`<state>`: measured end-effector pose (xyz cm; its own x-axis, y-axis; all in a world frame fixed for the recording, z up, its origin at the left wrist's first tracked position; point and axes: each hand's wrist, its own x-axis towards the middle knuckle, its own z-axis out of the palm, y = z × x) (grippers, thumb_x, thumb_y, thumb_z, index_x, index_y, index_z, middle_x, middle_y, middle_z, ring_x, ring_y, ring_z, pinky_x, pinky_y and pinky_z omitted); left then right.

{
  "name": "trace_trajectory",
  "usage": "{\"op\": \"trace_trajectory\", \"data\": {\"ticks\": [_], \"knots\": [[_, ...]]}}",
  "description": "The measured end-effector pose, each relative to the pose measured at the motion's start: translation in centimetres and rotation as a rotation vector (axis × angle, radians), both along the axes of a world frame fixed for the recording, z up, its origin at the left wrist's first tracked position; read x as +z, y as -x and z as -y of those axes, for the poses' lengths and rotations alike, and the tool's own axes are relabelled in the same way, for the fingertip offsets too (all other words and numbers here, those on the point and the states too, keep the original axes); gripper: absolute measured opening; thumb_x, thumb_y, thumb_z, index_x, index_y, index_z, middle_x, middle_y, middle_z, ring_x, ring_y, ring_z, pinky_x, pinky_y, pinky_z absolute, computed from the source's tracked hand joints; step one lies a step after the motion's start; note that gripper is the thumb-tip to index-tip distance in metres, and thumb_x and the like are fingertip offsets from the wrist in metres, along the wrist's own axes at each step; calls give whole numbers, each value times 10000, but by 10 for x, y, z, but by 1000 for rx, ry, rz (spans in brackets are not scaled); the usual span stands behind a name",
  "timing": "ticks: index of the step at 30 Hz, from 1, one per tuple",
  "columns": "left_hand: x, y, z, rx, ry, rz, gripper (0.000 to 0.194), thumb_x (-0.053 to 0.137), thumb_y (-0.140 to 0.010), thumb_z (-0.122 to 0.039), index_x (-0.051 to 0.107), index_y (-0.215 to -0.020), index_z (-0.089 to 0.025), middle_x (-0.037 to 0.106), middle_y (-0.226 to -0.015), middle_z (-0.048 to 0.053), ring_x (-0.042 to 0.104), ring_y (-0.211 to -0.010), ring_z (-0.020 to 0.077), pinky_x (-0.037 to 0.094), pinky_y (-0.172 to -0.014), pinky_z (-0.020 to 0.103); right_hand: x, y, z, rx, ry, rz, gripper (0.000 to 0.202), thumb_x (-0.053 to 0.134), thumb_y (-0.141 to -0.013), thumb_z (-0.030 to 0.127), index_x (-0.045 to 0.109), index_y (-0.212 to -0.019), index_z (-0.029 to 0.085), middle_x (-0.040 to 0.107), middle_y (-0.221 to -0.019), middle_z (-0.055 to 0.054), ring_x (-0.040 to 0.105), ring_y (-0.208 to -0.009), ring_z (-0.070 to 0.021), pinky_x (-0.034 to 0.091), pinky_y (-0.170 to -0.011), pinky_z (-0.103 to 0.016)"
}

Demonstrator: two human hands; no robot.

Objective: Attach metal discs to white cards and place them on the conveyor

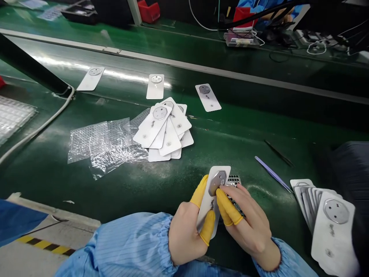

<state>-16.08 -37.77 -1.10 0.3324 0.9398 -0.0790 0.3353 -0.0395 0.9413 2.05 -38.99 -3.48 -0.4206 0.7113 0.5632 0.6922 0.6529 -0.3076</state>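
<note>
Head view: my left hand [188, 229] pinches a white panel [208, 204] by its edges, seemingly to steady it, while my right hand [250, 223], fingers bunched, touches its metal disc [216, 182]; whether it grips anything, I can't tell. Bare desk [173, 188] leaves room ahead, up to the panel pile [170, 142]; three loose panels [155, 90] lie apart beyond.

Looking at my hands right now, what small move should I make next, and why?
I'd probably press gently along the silver plate with your right hand: its fingers are at the plate's lower edge, while your left hand holds the white panel tilted up, which should steady it.
</note>
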Motion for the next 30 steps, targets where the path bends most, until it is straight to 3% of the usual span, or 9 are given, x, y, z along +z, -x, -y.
{"op": "trace_trajectory", "data": {"ticks": [5, 9, 12, 14, 17, 20, 23, 28, 30], "knots": [[-3, 2, 2, -1, -94, -57, 540, 562, -793, -229, 464, -1321, -276, 702, -1047, 72, 688, -805, 261, 558, -687, 324, 7, 11, -2, 28, 94, 30, 274, 540, -828, 95, 571, -1097, 55, 488, -1276, -258, 474, -1232, -341, 514, -936, -529], [-7, 2, 5, 34, -258, -186, 423, 534, -778, -201, 532, -1199, -239, 706, -779, 60, 654, -606, 240, 492, -521, 309, 8, 15, -1, 30, 85, 77, 312, 525, -804, 66, 571, -1112, 44, 431, -1351, -270, 423, -1270, -382, 499, -949, -549], [-6, 2, 4, 26, -304, -167, 404, 509, -769, -158, 535, -1164, -241, 659, -654, 30, 603, -513, 209, 436, -471, 291, 5, 15, 0, 36, 95, 63, 341, 497, -760, 7, 582, -1089, 38, 389, -1389, -267, 411, -1278, -388, 507, -941, -541], [-3, 2, 1, -6, -216, -65, 459, 529, -772, -147, 498, -1218, -251, 679, -728, 33, 614, -547, 194, 459, -514, 278, 4, 15, 0, 57, 104, -5, 359, 491, -767, 17, 569, -1116, 34, 400, -1370, -264, 428, -1264, -376, 523, -916, -528], [1, 3, -5, 23, 48, 245, 495, 561, -831, -194, 398, -1295, -252, 696, -870, 52, 656, -653, 182, 512, -600, 266, 4, 15, -2, 69, 135, -111, 435, 501, -794, 47, 515, -1229, 35, 436, -1322, -248, 450, -1237, -360, 520, -903, -531], [2, 2, -13, 126, 329, 528, 394, 588, -869, -274, 407, -1215, -223, 690, -786, 28, 643, -614, 137, 497, -550, 207, 8, 16, -2, 79, 215, -216, 504, 483, -802, 30, 471, -1304, 66, 460, -1302, -217, 453, -1230, -343, 490, -928, -541], [1, 0, -22, 168, 491, 594, 391, 682, -810, -304, 462, -1108, -180, 673, -677, 1, 602, -529, 102, 476, -508, 182, 14, 15, 3, 80, 306, -391, 482, 422, -828, 21, 500, -1295, 115, 513, -1262, -170, 509, -1180, -298, 509, -911, -495], [-2, 1, -34, 175, 588, 611, 388, 770, -717, -312, 557, -972, -113, 709, -717, 55, 652, -578, 144, 538, -548, 239, 8, 16, 9, -212, 382, -696, 445, 505, -867, 104, 528, -1293, 231, 545, -1299, -100, 565, -1156, -261, 522, -944, -455], [-3, 1, -37, 132, 596, 638, 388, 782, -702, -307, 585, -965, -100, 725, -756, 77, 670, -609, 155, 552, -566, 245, 4, 19, 7, -235, 504, -812, 448, 576, -851, 122, 552, -1265, 292, 638, -1200, -57, 665, -1000, -213, 599, -822, -358]]}}
